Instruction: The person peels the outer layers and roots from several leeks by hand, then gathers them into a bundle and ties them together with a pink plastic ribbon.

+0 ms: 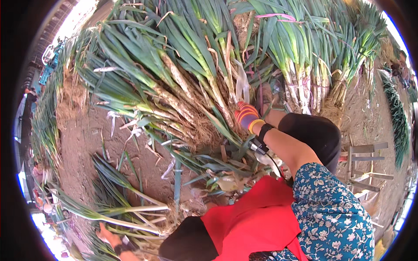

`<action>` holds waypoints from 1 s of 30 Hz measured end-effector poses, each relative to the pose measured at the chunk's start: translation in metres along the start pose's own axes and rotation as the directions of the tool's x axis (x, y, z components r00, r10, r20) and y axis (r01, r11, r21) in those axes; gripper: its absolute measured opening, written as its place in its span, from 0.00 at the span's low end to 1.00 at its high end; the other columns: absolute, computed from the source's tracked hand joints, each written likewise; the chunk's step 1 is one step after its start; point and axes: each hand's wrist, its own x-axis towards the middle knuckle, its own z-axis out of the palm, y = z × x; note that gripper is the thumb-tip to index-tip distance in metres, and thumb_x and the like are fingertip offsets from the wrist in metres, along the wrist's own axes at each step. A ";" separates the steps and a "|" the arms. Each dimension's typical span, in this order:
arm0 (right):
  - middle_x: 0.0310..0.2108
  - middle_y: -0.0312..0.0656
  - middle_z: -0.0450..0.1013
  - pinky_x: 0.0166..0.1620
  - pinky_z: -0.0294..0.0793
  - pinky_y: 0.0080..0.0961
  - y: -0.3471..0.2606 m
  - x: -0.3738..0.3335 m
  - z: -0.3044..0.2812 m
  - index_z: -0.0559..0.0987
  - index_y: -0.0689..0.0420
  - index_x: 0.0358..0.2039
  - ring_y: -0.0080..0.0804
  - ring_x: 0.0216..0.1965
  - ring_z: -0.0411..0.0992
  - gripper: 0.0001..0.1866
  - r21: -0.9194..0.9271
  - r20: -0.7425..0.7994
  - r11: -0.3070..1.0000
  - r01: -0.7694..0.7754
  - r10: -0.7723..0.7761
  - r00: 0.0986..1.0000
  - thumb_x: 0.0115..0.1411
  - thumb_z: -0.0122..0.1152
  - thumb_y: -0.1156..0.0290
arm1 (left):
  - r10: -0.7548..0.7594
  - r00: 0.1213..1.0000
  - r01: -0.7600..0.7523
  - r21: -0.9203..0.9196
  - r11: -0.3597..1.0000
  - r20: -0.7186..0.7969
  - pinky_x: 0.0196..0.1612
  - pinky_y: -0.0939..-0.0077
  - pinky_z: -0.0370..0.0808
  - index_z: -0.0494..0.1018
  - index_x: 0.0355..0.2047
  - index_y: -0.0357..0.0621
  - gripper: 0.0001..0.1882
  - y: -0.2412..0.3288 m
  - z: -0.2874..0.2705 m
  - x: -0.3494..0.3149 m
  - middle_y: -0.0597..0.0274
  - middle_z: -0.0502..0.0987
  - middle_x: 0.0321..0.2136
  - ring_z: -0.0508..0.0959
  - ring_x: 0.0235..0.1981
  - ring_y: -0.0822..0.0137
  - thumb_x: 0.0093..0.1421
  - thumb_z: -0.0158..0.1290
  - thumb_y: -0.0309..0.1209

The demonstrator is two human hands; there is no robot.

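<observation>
Long green onions with dirty white stems and shaggy roots lie in a big pile [178,82] in front of me. My right hand [247,116], in a striped glove, is closed at the pile's right side, beside the stems. A white plastic strip [242,82] runs down to its fingers; what they hold is hidden. At the lower left, my bare left hand [107,235] is low beside a smaller heap of loose green onions [130,213]. Its fingers look stretched out, with nothing visible in them. Dark bands circle both wrists.
Tied bundles of green onions [300,61] stand at the far right, some with pink ties. More onions [45,126] line the left side. Trimmed leaves and scraps [222,174] litter the soil before my knees. A wooden stool-like frame [365,163] stands at the right.
</observation>
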 end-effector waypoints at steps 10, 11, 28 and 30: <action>0.35 0.52 0.74 0.41 0.71 0.39 -0.040 0.113 -0.020 0.74 0.62 0.39 0.48 0.41 0.72 0.25 -0.113 -0.125 0.945 -0.308 0.294 0.948 0.48 0.60 0.54 | -0.085 0.621 0.121 0.011 0.993 0.780 0.33 0.69 0.76 0.70 0.37 0.34 0.09 0.111 0.187 -0.239 0.51 0.75 0.31 0.77 0.28 0.62 0.57 0.49 0.25; 0.34 0.52 0.74 0.40 0.71 0.39 -0.043 0.115 -0.030 0.75 0.61 0.35 0.48 0.39 0.72 0.22 -0.116 -0.004 0.960 -0.253 0.254 0.967 0.47 0.60 0.55 | -0.134 0.546 0.093 0.099 0.991 0.827 0.33 0.68 0.76 0.70 0.37 0.33 0.09 0.113 0.199 -0.257 0.50 0.75 0.31 0.77 0.27 0.61 0.56 0.48 0.24; 0.19 0.45 0.71 0.28 0.71 0.34 -0.029 -0.119 -0.134 0.70 0.61 0.46 0.38 0.21 0.69 0.23 0.662 -0.030 0.745 0.076 -0.075 0.997 0.51 0.59 0.67 | 0.227 0.399 0.049 -0.268 0.962 0.888 0.34 0.72 0.72 0.69 0.43 0.35 0.16 0.124 0.349 -0.417 0.58 0.74 0.30 0.74 0.29 0.66 0.57 0.51 0.30; 0.23 0.45 0.73 0.30 0.70 0.33 -0.003 -0.137 -0.121 0.71 0.60 0.44 0.41 0.23 0.71 0.24 0.592 -0.191 0.763 0.261 -0.182 0.965 0.50 0.63 0.59 | 0.348 0.471 0.002 -0.396 0.918 0.810 0.42 0.70 0.68 0.62 0.54 0.39 0.25 0.117 0.364 -0.420 0.59 0.70 0.43 0.71 0.40 0.66 0.58 0.50 0.36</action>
